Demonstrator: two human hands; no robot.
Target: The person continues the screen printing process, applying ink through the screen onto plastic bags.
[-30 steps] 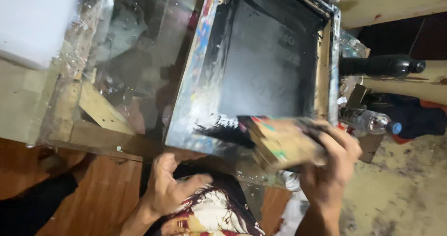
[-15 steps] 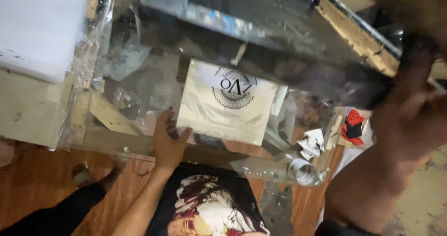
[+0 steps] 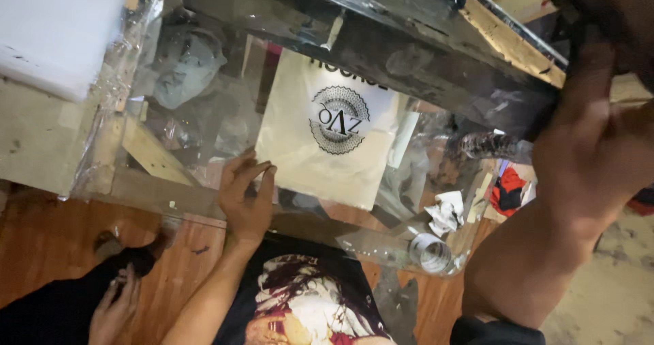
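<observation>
Lifted screen frame point(image 3: 436, 52) apparently gripped by right hand point(image 3: 599, 147); left hand point(image 3: 246, 194) flat on upright-printed sheet point(image 3: 327, 137).

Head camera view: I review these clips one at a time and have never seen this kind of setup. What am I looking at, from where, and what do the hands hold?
This single picture comes from a camera worn on the person's head, looking down, so both arms enter from the bottom. There is no machine, only bare hands. The left hand rests with fingers spread on a clear glass table top, at the corner of a cream fabric piece with a round black print. The right hand is raised close to the lens and blurred; it seems to hold up a hinged wooden printing frame above the fabric, though its grip is hard to make out. A white foam block sits at the upper left, and a tape roll lies near the table's front edge. Another person's hand shows at the lower left.
</observation>
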